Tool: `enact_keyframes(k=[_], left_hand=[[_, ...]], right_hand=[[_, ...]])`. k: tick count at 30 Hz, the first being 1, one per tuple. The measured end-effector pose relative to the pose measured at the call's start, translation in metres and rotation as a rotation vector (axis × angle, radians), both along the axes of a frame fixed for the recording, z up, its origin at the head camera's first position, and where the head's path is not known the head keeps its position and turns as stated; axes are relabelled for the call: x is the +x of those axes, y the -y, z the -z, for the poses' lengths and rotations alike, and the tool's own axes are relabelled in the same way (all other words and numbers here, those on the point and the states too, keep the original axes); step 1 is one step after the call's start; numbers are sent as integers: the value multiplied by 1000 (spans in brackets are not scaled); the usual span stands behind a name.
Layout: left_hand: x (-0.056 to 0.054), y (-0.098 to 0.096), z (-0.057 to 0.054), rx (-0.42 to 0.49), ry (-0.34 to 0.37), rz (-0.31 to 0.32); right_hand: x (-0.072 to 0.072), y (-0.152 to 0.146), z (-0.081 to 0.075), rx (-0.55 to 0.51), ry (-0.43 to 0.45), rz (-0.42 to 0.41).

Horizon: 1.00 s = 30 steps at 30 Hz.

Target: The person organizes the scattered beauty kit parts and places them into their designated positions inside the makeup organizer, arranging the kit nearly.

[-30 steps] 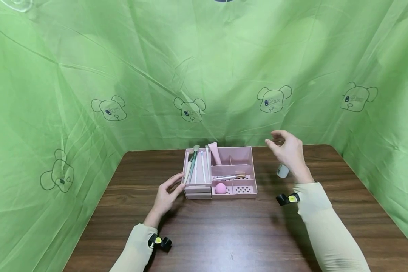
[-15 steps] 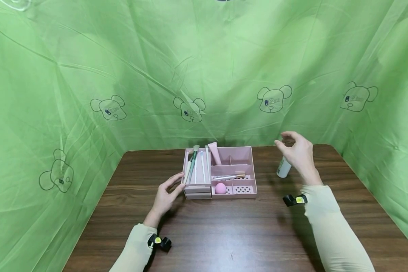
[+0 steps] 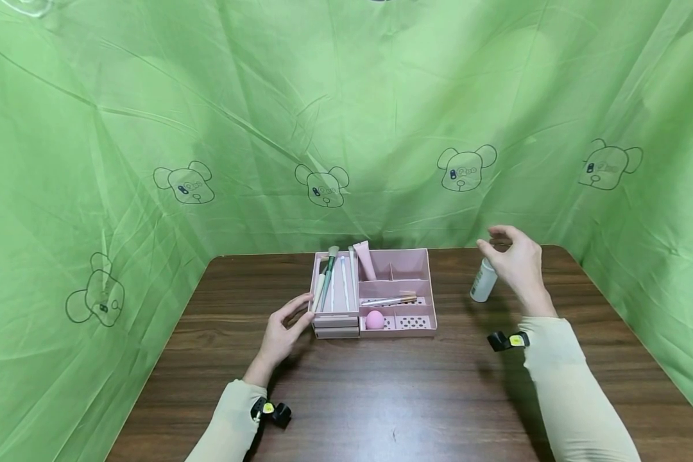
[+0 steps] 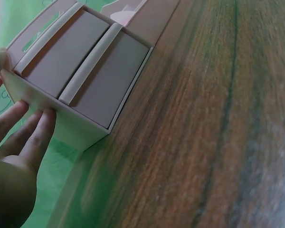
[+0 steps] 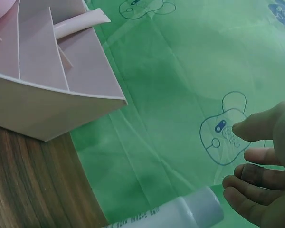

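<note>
A pink divided organizer [image 3: 432,313] stands near the table's back edge, with two small drawers [image 4: 104,71] at its front left. My left hand [image 3: 282,330] touches its left side; in the left wrist view several fingertips [image 4: 46,116] rest on the side wall. My right hand [image 3: 518,263] hovers just over and right of a white bottle [image 3: 482,282], fingers loosely bent and holding nothing. The bottle stands on the table right of the organizer; in the right wrist view its cap [image 5: 206,206] is close to the fingers, apparently not gripped.
Inside the organizer are several brushes [image 3: 328,279], a pink tube [image 3: 365,262], a slim metallic stick [image 3: 389,300] and a pink sponge ball [image 3: 375,320]. Green cloth [image 3: 393,128] with bear drawings hangs behind the wooden table [image 3: 381,398] and at both sides.
My right hand has drawn off to the right, uncovering more of the white bottle, which stays upright in place. The left hand keeps still at the organizer.
</note>
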State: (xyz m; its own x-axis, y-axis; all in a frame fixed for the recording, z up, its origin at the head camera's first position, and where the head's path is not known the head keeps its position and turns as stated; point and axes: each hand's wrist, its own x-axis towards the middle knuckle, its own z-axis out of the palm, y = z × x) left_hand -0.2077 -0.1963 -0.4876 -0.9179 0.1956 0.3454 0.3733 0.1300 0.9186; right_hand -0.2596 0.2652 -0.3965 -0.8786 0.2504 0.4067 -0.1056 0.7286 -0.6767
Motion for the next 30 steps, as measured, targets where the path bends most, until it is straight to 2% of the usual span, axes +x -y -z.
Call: enact_keyframes(k=[10, 15, 21, 30], left_hand=[[0, 0, 0, 20, -6, 7], [0, 0, 1, -1, -8, 2], [-1, 0, 1, 3, -8, 10], [-1, 0, 0, 1, -17, 10]], right_hand=[[-1, -11, 11, 18, 28, 2], [0, -16, 17, 18, 44, -1], [0, -21, 24, 8, 90, 3], [0, -30, 55, -12, 161, 46]])
